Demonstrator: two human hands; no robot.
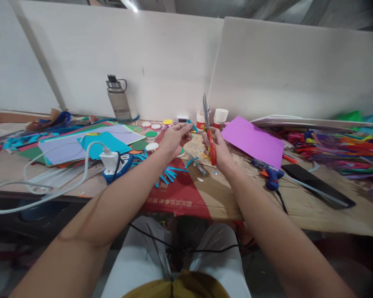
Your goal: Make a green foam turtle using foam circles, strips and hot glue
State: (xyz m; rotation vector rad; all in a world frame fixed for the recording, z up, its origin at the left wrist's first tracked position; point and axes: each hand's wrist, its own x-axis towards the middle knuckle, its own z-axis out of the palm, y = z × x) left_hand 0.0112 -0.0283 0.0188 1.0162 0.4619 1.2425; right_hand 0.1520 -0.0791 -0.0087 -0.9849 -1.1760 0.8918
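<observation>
My right hand (216,145) grips red-handled scissors (209,132) with the blades pointing up and away from me. My left hand (175,138) is just left of the blades, fingers pinched on a small blue paper piece (191,125) near the scissor blades. Both hands hover above the cardboard-covered table (205,194). Several blue paper strips (169,174) lie on the cardboard below my left wrist.
Coloured paper sheets (81,145) lie at the left with a white plug and cable (108,159). A water bottle (118,99) stands by the wall. A purple sheet (255,140), blue glue gun (272,178), black phone (317,184) and pipe cleaners (338,151) are right. Paper cups (219,116) stand behind.
</observation>
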